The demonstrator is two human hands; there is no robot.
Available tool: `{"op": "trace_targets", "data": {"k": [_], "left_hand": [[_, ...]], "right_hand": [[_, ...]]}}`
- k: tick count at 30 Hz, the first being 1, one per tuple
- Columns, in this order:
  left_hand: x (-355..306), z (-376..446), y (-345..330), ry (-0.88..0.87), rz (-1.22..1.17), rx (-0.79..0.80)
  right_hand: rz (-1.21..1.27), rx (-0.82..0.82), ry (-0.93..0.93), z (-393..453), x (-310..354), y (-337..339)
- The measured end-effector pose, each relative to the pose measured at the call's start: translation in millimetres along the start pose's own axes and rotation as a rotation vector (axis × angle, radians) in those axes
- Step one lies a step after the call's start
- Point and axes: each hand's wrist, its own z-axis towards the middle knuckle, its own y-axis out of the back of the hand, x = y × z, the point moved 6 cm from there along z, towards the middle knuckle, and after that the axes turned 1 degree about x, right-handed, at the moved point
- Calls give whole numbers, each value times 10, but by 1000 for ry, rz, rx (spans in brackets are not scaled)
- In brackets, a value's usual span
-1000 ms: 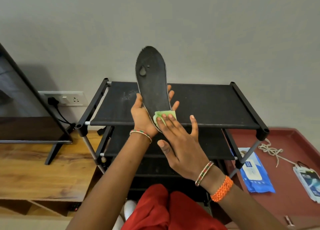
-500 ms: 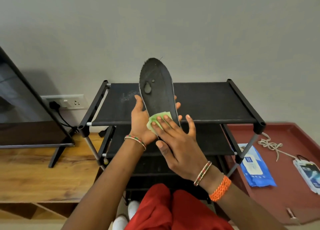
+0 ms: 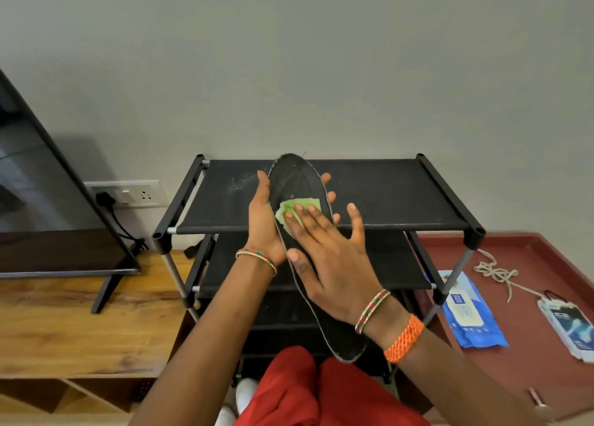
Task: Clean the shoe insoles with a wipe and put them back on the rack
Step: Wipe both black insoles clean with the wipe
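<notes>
A home room: shoe rack (image 3: 385, 197), television (image 3: 48, 200) on a wooden cabinet (image 3: 80, 323), wall socket (image 3: 128, 194).

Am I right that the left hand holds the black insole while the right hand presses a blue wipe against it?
Not quite: the wipe is green, as the head view shows. The left hand does hold the black insole, and the right hand presses the wipe against it.

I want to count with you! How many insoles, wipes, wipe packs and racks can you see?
Insole: 1
Wipe: 1
Wipe packs: 2, blue pack and white pack
Rack: 1
Total: 5
</notes>
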Motion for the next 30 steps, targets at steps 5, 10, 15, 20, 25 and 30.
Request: {"op": "trace_targets", "data": {"k": [5, 10, 15, 20, 25, 30], "left_hand": [[-20, 9, -89, -12, 55, 29], [-277, 37, 9, -154, -97, -7], [-17, -55, -111, -20, -6, 44], [21, -47, -172, -29, -35, 61], [-3, -26, -92, -32, -52, 15], [250, -115, -121, -31, 52, -48]], "right_hand": [[-86, -8, -88, 200, -86, 120], [-23, 48, -34, -51, 111, 101], [-35, 14, -80, 45, -7, 221], [-74, 31, -72, 112, -8, 310], [-70, 76, -81, -63, -62, 244], [-111, -3, -155, 215, -280, 281]]}}
